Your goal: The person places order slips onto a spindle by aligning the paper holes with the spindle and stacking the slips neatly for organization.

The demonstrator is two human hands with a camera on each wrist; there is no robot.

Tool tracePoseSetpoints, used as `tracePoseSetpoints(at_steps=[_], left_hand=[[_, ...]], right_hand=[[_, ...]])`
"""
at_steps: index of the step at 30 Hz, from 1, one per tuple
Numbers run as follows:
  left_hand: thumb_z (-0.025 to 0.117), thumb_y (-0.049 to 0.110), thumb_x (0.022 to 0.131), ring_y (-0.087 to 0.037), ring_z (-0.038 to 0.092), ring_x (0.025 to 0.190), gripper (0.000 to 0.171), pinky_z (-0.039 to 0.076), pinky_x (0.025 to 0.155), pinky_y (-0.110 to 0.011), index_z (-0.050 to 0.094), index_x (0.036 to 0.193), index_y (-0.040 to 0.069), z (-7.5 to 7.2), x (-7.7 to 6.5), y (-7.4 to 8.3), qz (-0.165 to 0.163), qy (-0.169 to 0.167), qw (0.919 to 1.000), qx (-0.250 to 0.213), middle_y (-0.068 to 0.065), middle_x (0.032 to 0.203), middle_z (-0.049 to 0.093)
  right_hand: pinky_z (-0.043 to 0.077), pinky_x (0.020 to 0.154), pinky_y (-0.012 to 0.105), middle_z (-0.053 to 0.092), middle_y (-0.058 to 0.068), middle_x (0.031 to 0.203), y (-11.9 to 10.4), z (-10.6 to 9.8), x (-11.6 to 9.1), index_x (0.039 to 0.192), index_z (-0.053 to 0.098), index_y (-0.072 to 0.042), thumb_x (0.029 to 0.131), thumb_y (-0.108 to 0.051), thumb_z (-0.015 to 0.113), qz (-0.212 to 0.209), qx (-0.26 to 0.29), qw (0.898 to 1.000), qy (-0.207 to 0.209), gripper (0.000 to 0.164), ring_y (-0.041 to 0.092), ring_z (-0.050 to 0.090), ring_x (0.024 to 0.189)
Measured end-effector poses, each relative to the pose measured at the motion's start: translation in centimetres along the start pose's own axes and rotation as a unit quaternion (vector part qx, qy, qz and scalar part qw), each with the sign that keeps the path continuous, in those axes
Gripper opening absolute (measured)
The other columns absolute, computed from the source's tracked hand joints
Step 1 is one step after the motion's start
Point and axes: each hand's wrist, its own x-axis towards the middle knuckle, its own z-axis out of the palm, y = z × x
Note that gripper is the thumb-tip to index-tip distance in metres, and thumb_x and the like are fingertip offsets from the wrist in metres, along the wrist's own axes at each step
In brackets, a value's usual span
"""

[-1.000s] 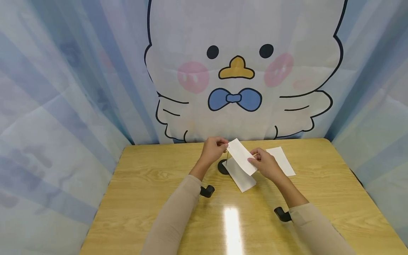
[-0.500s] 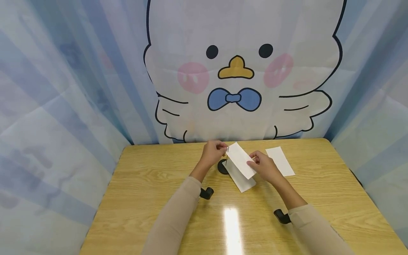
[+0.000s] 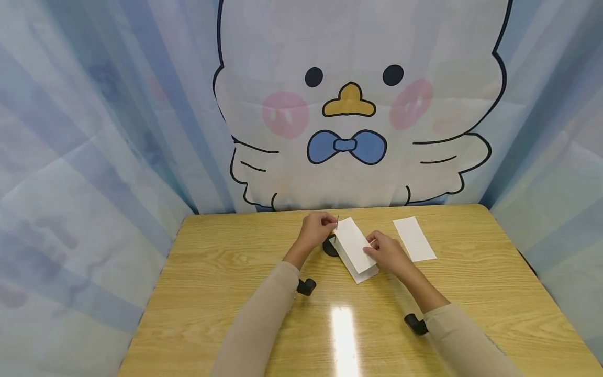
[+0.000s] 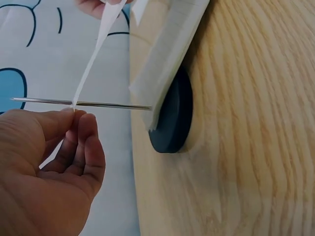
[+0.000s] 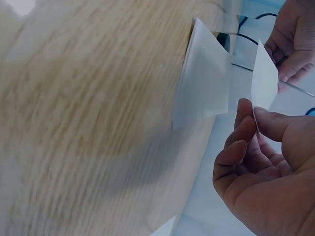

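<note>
A spike paper holder has a round black base (image 4: pixel 183 115) and a thin metal spike (image 4: pixel 115 105). A stack of white slips (image 5: pixel 204 78) sits low on the spike, near the base. Higher up, the spike passes through one end of a single white paper slip (image 3: pixel 354 243). My left hand (image 3: pixel 317 229) pinches that slip's edge right beside the spike, between thumb and fingers. My right hand (image 3: pixel 388 252) pinches the slip's other end, seen closely in the right wrist view. The slip hangs above the stack with a gap between them.
Another white paper sheet (image 3: pixel 414 239) lies on the wooden table (image 3: pixel 226 293) to the right of my right hand. Behind the table's back edge hangs a curtain (image 3: pixel 348 178) with a cartoon bird. Black wrist-worn devices (image 3: pixel 416 324) stick out below both wrists.
Both hands have lowered the slip toward the stack. The spike's tip now stands out above the slip, where before it was under it. The stack and the other sheet stay put.
</note>
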Motion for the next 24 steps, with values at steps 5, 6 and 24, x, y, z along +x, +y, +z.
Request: tracePoseSetpoints(at_steps=[5, 6, 24], left_hand=[[0.069, 0.009, 0.1, -0.015, 0.068, 0.078, 0.01, 0.057, 0.067, -0.026, 0.077, 0.1, 0.005, 0.2, -0.2, -0.5, -0.012, -0.008, 0.9999, 0.007, -0.008, 0.09, 0.073], [0.069, 0.009, 0.1, -0.015, 0.067, 0.079, 0.01, 0.057, 0.068, -0.026, 0.077, 0.1, 0.005, 0.2, -0.2, -0.6, -0.013, -0.008, 0.9998, 0.012, -0.008, 0.092, 0.073], [0.072, 0.011, 0.097, -0.01, 0.06, 0.075, 0.008, 0.051, 0.067, -0.023, 0.076, 0.091, 0.008, 1.8, -0.6, -2.5, -0.012, -0.005, 0.9977, 0.066, -0.003, 0.086, 0.071]], right_hand=[[0.055, 0.075, 0.035, 0.069, 0.014, 0.101, 0.4, 0.6, -0.1, 0.116, 0.062, 0.0, 0.1, -0.012, 0.068, 0.001, -0.007, 1.0, -0.008, 0.022, 0.024, 0.065, 0.092], [0.055, 0.077, 0.036, 0.069, 0.014, 0.102, 0.5, 0.7, -0.1, 0.116, 0.062, 0.0, 0.1, -0.012, 0.068, -0.001, -0.009, 1.0, -0.007, 0.021, 0.024, 0.065, 0.093], [0.053, 0.073, 0.034, 0.068, 0.011, 0.095, 1.8, 1.9, -0.3, 0.111, 0.061, 0.001, 0.099, -0.007, 0.068, -0.008, -0.029, 0.999, -0.017, 0.016, 0.021, 0.062, 0.085]])
